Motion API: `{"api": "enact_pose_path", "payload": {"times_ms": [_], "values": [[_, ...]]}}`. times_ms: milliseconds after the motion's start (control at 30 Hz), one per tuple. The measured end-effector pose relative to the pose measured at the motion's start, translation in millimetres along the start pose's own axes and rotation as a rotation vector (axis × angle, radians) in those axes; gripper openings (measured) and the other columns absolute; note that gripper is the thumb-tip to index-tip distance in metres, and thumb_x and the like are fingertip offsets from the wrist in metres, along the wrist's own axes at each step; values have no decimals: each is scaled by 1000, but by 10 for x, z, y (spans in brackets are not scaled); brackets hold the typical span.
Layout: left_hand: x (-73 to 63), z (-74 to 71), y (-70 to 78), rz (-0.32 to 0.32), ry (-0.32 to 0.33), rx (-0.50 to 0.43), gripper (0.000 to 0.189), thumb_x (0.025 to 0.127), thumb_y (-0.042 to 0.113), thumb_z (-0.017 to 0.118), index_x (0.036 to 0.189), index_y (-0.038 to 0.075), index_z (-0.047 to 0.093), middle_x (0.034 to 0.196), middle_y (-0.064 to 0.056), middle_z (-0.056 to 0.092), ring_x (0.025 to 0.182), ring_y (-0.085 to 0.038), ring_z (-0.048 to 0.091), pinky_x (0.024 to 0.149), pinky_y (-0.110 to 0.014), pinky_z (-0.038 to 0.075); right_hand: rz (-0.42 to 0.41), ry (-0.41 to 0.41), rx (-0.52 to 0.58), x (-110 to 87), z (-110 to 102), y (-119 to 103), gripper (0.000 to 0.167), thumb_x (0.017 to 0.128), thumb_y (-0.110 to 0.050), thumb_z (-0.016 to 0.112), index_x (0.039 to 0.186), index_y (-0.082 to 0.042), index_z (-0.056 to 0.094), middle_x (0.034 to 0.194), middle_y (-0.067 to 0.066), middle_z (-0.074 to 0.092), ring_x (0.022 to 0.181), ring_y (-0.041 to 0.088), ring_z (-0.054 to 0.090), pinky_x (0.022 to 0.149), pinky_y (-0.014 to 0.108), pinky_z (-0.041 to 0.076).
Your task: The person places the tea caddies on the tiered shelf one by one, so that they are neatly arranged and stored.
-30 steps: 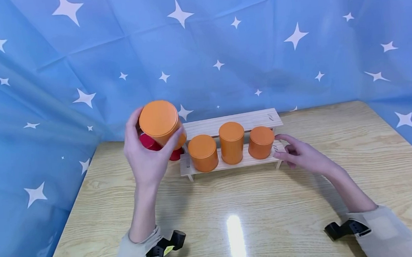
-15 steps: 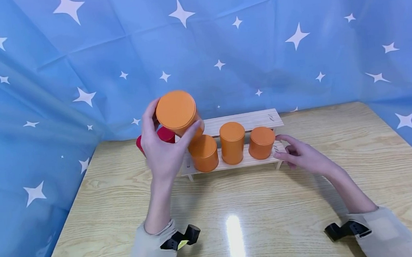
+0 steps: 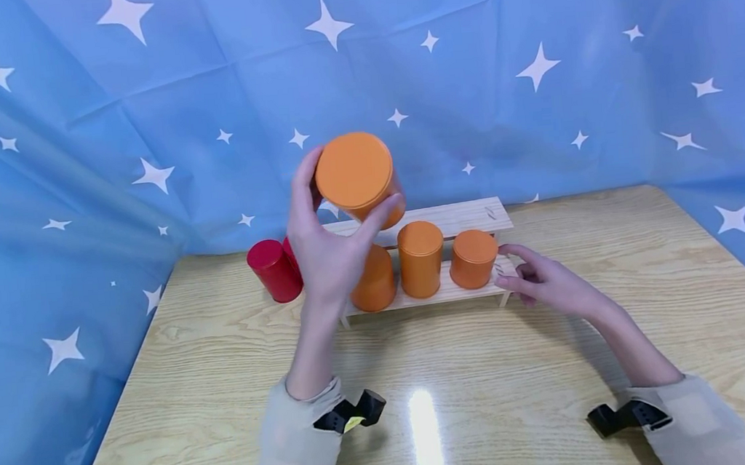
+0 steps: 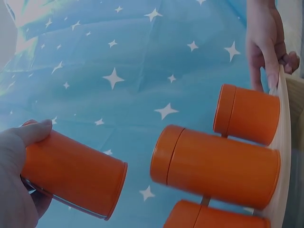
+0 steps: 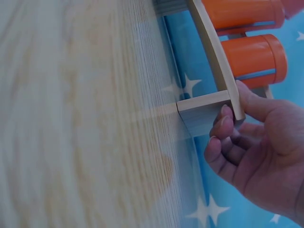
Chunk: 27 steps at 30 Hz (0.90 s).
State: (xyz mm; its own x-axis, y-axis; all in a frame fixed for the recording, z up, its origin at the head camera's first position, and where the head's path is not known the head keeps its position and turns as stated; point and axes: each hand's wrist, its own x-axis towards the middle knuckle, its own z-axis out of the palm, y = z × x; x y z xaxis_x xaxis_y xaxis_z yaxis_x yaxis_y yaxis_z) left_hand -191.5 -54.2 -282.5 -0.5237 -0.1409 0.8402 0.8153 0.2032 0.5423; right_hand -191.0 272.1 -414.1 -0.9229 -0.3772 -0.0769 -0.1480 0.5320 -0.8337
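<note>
My left hand (image 3: 328,258) holds an orange canister (image 3: 354,172) up in the air, above the two-tier wooden shelf (image 3: 459,216). In the left wrist view, the thumb and fingers wrap one end of this canister (image 4: 78,173). Three more orange canisters stand in a row on the lower tier: a wide one (image 3: 374,287) partly hidden by my left hand, a tall one (image 3: 421,261) and a short one (image 3: 473,259). At the shelf's right end, my right hand (image 3: 544,283) grips the lower board (image 5: 222,66), thumb on top and fingers curled below.
Left of the shelf stands a red canister (image 3: 277,273), with a second red one (image 3: 291,253) mostly hidden behind my left hand. The wooden table (image 3: 489,384) runs back to a blue cloth (image 3: 346,67) with white stars.
The left hand has carried its orange canister rightward and up, from over the red canisters to over the shelf, uncovering a red canister. The right hand stays put.
</note>
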Motion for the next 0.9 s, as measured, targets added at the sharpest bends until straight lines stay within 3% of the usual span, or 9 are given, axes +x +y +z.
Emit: {"api": "enact_pose_path", "payload": {"times_ms": [233, 533, 700, 900], "values": [[35, 253, -37, -78, -72, -96, 78, 77, 11, 89, 142, 1, 47, 131, -6, 61, 119, -15, 56, 100, -36, 47, 10, 3, 4, -10, -5, 0, 66, 103, -31, 61, 153, -4, 28, 70, 8, 49, 62, 27, 52, 60, 34, 46], [52, 553, -112, -108, -133, -181, 80, 78, 7, 88, 144, -1, 43, 134, -12, 57, 120, -14, 56, 104, -34, 47, 5, -1, 6, 2, -11, 8, 64, 103, -31, 60, 153, -5, 29, 70, 8, 50, 62, 27, 53, 60, 34, 47], [16, 692, -183, -130, -171, -189, 80, 77, 6, 88, 143, -2, 43, 132, -15, 58, 119, -14, 58, 102, -31, 48, -8, -1, 2, 3, -13, 7, 61, 104, -29, 59, 152, -5, 30, 69, 8, 50, 61, 28, 53, 59, 34, 46], [-1, 826, -305, -256, -243, -133, 80, 79, 13, 88, 145, 3, 44, 132, -10, 59, 119, -11, 58, 101, -25, 47, 2, -3, 2, -2, -8, 19, 63, 104, -31, 59, 153, -5, 29, 70, 8, 50, 62, 29, 53, 60, 34, 46]]}}
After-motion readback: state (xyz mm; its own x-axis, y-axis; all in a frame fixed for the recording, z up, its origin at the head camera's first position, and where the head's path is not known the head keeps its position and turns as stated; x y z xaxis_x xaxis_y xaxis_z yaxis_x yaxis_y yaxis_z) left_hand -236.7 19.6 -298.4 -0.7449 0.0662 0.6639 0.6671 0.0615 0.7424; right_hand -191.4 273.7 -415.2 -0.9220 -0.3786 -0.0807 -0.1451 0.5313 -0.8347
